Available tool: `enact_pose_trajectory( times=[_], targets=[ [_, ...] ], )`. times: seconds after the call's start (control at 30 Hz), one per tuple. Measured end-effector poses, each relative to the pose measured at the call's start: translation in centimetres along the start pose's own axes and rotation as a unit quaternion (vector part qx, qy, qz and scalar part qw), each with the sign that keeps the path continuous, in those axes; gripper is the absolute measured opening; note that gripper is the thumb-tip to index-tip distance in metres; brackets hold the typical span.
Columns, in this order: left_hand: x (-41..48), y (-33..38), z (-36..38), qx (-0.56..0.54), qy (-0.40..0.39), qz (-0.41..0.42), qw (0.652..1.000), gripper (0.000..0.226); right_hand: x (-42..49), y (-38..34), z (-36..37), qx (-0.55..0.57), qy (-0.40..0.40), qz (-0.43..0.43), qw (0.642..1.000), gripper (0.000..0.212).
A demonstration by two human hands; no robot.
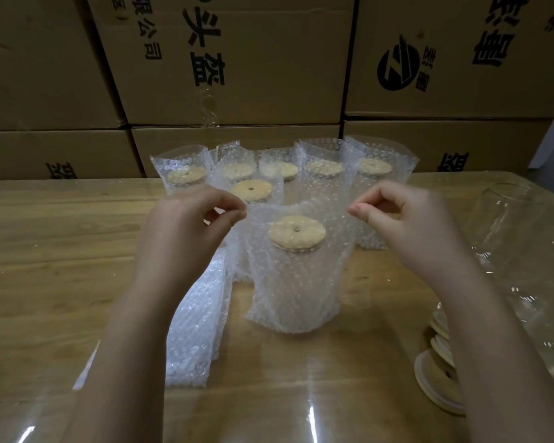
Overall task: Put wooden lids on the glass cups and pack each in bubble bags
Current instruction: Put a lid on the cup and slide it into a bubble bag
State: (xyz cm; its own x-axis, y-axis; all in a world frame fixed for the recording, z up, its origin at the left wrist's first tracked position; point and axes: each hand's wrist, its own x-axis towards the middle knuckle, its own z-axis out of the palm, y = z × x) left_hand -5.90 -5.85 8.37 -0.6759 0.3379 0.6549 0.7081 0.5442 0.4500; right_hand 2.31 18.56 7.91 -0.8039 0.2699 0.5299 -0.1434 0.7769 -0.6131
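A glass cup with a round wooden lid (297,232) stands upright inside a bubble bag (296,286) at the middle of the table. My left hand (192,219) pinches the bag's top edge on the left side. My right hand (397,215) pinches the top edge on the right. Behind it stand several more lidded cups in bubble bags (251,190). A stack of flat unused bubble bags (195,324) lies under my left forearm. Loose wooden lids (438,372) lie at the right, partly behind my right forearm. Bare glass cups (506,225) stand at the far right.
The wooden table (45,251) has a shiny clear cover. Stacked cardboard boxes (237,59) form a wall right behind the table's far edge. A flat clear sheet (84,375) lies near my left forearm.
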Motion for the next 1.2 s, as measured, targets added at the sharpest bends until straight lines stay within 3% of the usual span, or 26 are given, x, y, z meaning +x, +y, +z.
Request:
enact_pose_trajectory(
  times=[0.07,0.17,0.23,0.33,0.4,0.47,0.6,0.67,0.77,0.87,1.0,1.13,1.2],
  targets=[
    [0.0,0.0,0.0,-0.024,-0.024,-0.023,0.999,0.008,0.0,0.2,0.0,0.032,-0.024,0.016,0.999,0.010],
    [0.0,-0.1,-0.3,-0.154,-0.068,-0.064,0.984,0.019,-0.1,0.3,-0.1,0.106,-0.049,0.035,0.993,0.010],
    [0.1,-0.5,-0.5,-0.216,-0.135,-0.083,0.963,0.053,0.0,0.4,-0.2,0.150,-0.076,0.042,0.985,0.036],
    [-0.2,-1.4,0.2,-0.186,-0.276,-0.111,0.936,0.102,0.0,0.6,0.0,0.143,-0.184,0.062,0.971,0.105],
    [-0.5,-1.5,1.3,-0.157,-0.323,-0.122,0.925,0.122,-0.1,1.0,0.7,0.116,-0.251,0.085,0.957,0.119],
    [-0.6,-1.4,2.3,-0.162,-0.318,-0.121,0.926,0.126,-0.3,1.6,1.6,0.118,-0.313,0.102,0.937,0.123],
    [-0.7,-1.5,3.4,-0.189,-0.277,-0.120,0.934,0.106,-0.6,2.9,3.5,0.185,-0.375,0.088,0.904,0.118],
    [-0.6,-1.6,3.5,-0.197,-0.255,-0.122,0.939,0.079,-0.6,2.9,4.3,0.220,-0.366,0.064,0.902,0.101],
    [-0.6,-1.6,3.7,-0.191,-0.227,-0.130,0.946,0.066,-0.5,2.4,5.1,0.254,-0.351,0.043,0.900,0.076],
    [-0.6,-1.7,4.3,-0.195,-0.189,-0.117,0.955,0.044,-0.5,2.5,5.9,0.249,-0.313,0.051,0.915,0.094],
    [-0.8,-1.7,5.2,-0.250,-0.162,-0.097,0.950,0.035,-0.7,2.4,6.7,0.269,-0.260,0.081,0.924,0.092],
    [-1.1,-2.9,5.7,-0.331,-0.144,-0.132,0.923,0.019,-0.7,2.7,7.3,0.302,-0.209,0.104,0.924,0.092],
    [-1.1,-3.5,5.7,-0.353,-0.122,-0.174,0.911,0.027,-0.6,2.9,7.4,0.317,-0.169,0.120,0.926,0.097]
  ],
)
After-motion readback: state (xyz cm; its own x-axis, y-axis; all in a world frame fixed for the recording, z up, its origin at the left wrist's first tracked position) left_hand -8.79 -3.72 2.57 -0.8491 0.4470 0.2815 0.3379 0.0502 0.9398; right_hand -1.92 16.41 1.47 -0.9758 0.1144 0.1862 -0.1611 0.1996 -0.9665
